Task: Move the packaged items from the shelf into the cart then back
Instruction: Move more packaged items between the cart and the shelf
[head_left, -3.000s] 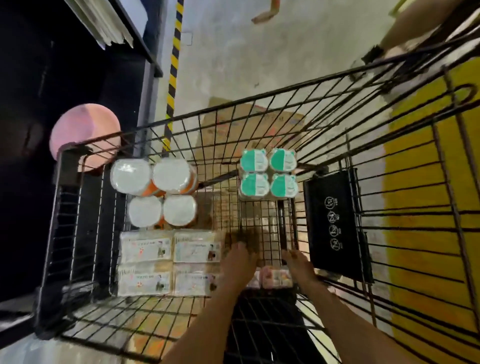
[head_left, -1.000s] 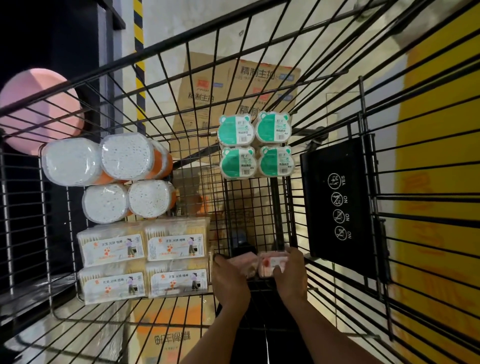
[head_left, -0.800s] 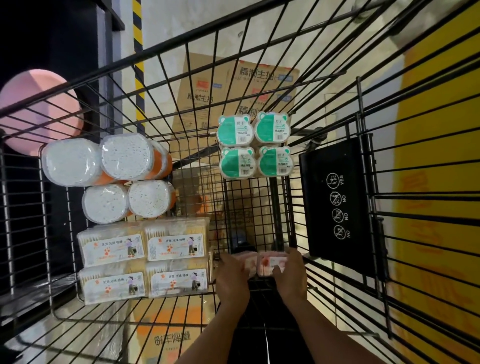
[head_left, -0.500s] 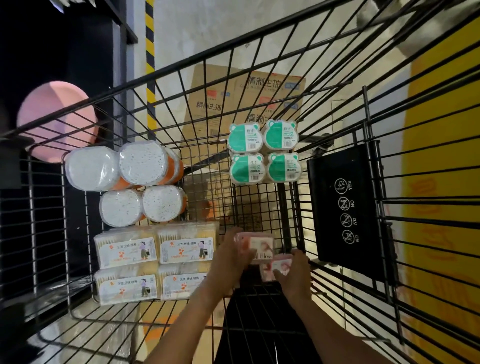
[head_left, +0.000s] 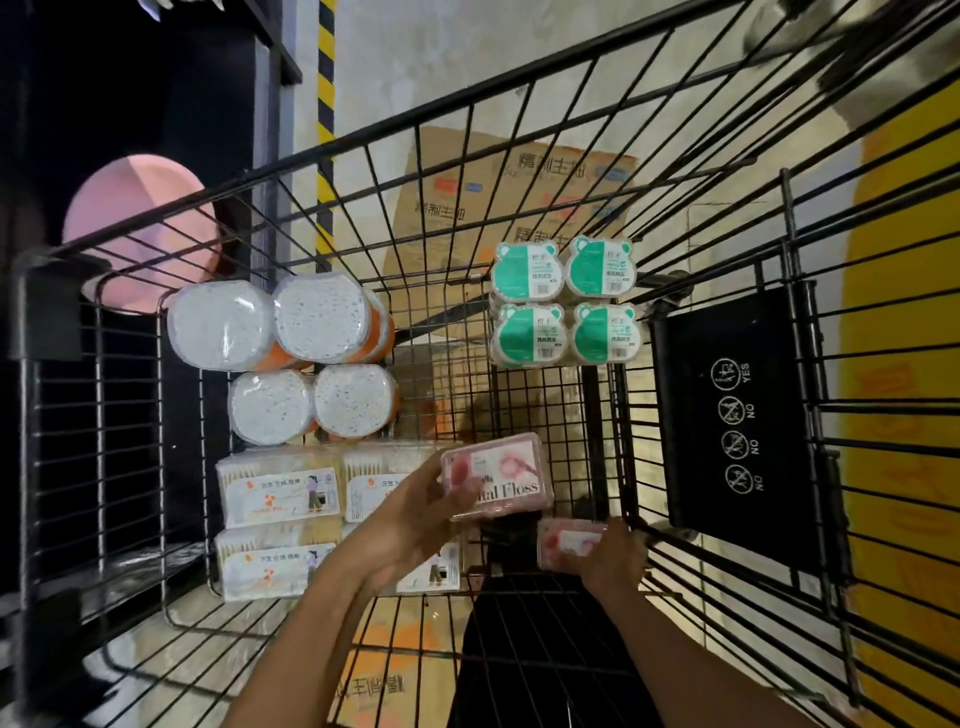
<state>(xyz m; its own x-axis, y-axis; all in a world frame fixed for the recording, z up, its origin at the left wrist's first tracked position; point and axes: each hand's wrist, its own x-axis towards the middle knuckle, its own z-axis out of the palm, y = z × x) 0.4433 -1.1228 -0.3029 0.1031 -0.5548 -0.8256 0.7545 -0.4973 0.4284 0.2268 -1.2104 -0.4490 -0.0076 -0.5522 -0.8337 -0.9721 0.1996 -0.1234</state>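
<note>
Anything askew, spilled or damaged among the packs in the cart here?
Nothing stands out. The round white tubs, green packs and cotton-swab boxes sit in tidy blocks in the cart. The left hand holds one pink floss box, the right hand another; both look intact.

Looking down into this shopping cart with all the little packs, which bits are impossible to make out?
All in the head view:
- Pink dental floss box: the left hand covers the start of its label.
- Second pink box: mostly hidden by the right hand, label unreadable.
- Green bear-shaped packs: print too small to read.
- Cotton swab boxes: the right-hand ones are partly behind the left forearm.
- Cardboard carton: seen only through the cart wires.
</note>
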